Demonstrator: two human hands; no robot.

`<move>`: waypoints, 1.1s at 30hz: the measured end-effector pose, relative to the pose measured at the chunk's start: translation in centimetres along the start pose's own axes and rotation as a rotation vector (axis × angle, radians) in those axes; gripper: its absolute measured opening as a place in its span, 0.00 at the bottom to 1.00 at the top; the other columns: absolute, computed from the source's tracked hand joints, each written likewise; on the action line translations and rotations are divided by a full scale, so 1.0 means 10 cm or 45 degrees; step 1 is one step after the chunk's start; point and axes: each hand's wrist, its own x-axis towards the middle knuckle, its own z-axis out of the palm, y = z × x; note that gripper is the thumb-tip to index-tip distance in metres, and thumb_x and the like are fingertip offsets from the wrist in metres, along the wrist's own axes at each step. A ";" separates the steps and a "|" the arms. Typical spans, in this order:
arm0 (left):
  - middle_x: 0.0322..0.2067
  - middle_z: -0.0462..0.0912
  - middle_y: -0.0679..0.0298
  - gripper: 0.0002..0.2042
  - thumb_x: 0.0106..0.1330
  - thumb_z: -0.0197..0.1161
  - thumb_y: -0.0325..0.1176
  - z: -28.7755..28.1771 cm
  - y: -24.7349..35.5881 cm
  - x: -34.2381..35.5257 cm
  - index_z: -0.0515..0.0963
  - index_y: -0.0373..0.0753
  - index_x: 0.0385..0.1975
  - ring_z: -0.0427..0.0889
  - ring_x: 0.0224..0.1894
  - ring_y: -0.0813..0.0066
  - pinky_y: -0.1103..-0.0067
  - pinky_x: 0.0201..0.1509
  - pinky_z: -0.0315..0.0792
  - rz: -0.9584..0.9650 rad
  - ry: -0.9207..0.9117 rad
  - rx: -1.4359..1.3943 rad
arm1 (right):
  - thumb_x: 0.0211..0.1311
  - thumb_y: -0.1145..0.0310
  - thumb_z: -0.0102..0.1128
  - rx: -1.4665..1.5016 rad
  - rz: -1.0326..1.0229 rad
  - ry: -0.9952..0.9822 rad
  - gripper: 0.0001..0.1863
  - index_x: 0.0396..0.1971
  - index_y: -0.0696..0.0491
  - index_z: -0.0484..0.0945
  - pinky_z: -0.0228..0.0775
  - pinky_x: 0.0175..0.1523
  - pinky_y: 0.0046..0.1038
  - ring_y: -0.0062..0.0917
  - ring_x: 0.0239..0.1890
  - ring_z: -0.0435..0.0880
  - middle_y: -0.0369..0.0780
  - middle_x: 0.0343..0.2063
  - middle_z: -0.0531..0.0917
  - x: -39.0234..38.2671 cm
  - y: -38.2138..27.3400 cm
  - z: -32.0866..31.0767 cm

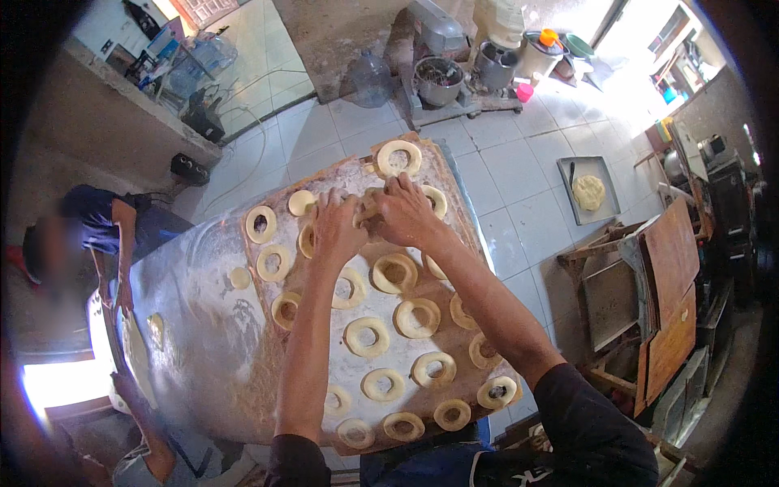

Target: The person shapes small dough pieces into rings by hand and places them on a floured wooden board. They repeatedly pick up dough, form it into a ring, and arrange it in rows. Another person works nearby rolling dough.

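Both my arms reach over a floured board (243, 280) toward its far end. My left hand (337, 223) and my right hand (402, 213) are close together, fingers curled in on a dough ring (369, 209) between them. Most of that ring is hidden by the fingers. Beyond my right hand lies a wide dough ring (399, 158). A flat dough round (302, 203) sits just left of my left hand. Several more rings, such as this dough ring (394, 273), are spread over the board between my forearms and to both sides.
Two other people work at the table's left end, a hand (124, 299) of one near pale dough. A tray (589, 191) with a dough mass stands on the tiled floor at right. Beyond the table stands a mixer (438, 77). Wooden boards (669, 300) lean at right.
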 end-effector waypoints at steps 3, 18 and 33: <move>0.36 0.75 0.61 0.13 0.52 0.62 0.31 0.02 -0.06 -0.07 0.66 0.38 0.34 0.75 0.40 0.58 0.64 0.44 0.69 -0.002 0.004 -0.580 | 0.45 0.61 0.72 -0.002 -0.156 0.113 0.22 0.40 0.55 0.81 0.67 0.51 0.40 0.42 0.49 0.72 0.47 0.41 0.77 -0.09 -0.06 -0.05; 0.24 0.76 0.68 0.17 0.71 0.48 0.48 -0.13 0.07 -1.64 0.71 0.39 0.32 0.79 0.28 0.68 0.70 0.25 0.67 -1.031 0.361 -2.783 | 0.73 0.47 0.40 1.200 0.485 -0.102 0.34 0.24 0.66 0.77 0.62 0.27 0.30 0.20 0.21 0.66 0.35 0.14 0.67 -1.09 -1.54 0.17; 0.23 0.70 0.70 0.17 0.74 0.47 0.46 -0.54 0.01 -1.74 0.70 0.39 0.29 0.71 0.27 0.79 0.77 0.31 0.69 -0.596 0.209 -1.709 | 0.74 0.44 0.37 0.977 0.318 -0.053 0.36 0.15 0.63 0.64 0.57 0.25 0.36 0.23 0.19 0.61 0.40 0.11 0.61 -1.20 -1.82 -0.08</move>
